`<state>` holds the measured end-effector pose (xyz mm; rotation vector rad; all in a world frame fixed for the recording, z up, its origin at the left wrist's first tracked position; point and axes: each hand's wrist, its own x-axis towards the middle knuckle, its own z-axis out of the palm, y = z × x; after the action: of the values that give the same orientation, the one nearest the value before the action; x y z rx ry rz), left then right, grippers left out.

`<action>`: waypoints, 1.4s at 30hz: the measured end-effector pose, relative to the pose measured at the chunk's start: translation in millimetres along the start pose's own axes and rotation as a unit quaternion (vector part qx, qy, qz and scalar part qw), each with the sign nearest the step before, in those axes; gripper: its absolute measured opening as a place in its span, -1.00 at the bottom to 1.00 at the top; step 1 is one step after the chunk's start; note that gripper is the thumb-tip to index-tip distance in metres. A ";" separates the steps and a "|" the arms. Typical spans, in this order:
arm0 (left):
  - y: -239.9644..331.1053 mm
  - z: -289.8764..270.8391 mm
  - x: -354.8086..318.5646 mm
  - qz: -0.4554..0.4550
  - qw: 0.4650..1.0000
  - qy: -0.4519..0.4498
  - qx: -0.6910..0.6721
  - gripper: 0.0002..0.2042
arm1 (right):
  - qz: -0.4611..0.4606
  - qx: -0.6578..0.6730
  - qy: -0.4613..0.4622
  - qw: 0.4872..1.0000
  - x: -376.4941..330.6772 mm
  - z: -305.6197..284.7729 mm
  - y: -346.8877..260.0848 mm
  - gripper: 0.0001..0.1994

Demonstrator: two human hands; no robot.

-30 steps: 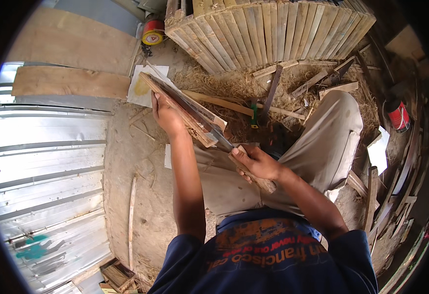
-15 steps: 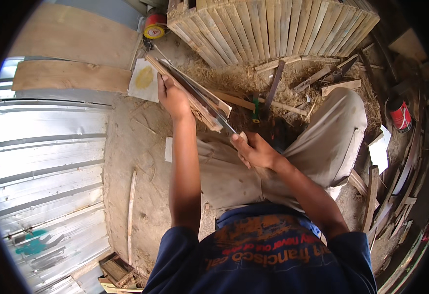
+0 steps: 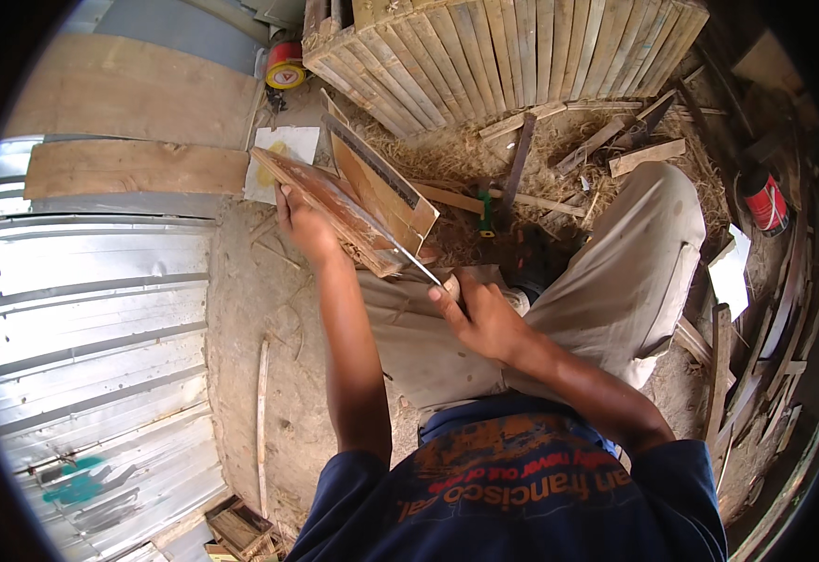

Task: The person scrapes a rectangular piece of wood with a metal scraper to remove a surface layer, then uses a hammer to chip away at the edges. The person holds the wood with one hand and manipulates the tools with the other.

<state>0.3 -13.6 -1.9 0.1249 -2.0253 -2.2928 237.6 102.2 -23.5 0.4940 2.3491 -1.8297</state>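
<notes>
In the head view, grips a wooden board (image 3: 318,195) by its left edge with the left hand (image 3: 308,227), raised in front of the lap and slanting from upper left down to lower right. Holds it with fingers bent against that edge; cannot tell their reach underneath. Wraps the right hand (image 3: 484,321) around the wooden handle (image 3: 451,283) of a long metal tool (image 3: 417,260), with fingers curled snugly and most of the grip hidden. Points the metal up and left along the board's face, seemingly touching, though hard to be sure at this angle. Shows, just right of the board, a tan panel (image 3: 383,199) with a dark upper edge, standing at a slant. Shows behind the board's upper end a white sheet (image 3: 304,142), and farther ahead a slatted wooden structure (image 3: 503,66) above scattered shavings and offcuts. Includes a red can (image 3: 765,204) at far right.
</notes>
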 end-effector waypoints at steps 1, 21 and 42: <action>1.5 -2.0 0.3 0.005 1.000 0.000 -0.002 -0.57 | 0.013 -0.026 -0.020 0.999 0.4 0.8 0.3 -0.36; -2.5 -37.7 -7.2 0.006 0.999 0.051 -0.015 -0.57 | -0.122 -0.021 0.065 0.990 1.5 38.4 16.1 -0.50; -6.9 -41.1 11.2 0.023 0.998 0.062 0.001 -0.62 | -0.055 -0.082 0.030 0.995 21.3 32.7 27.0 -0.55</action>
<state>-6.1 -54.5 -13.9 0.2135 -1.9481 -2.1977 223.1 80.4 -63.1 0.4127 2.5881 -1.6672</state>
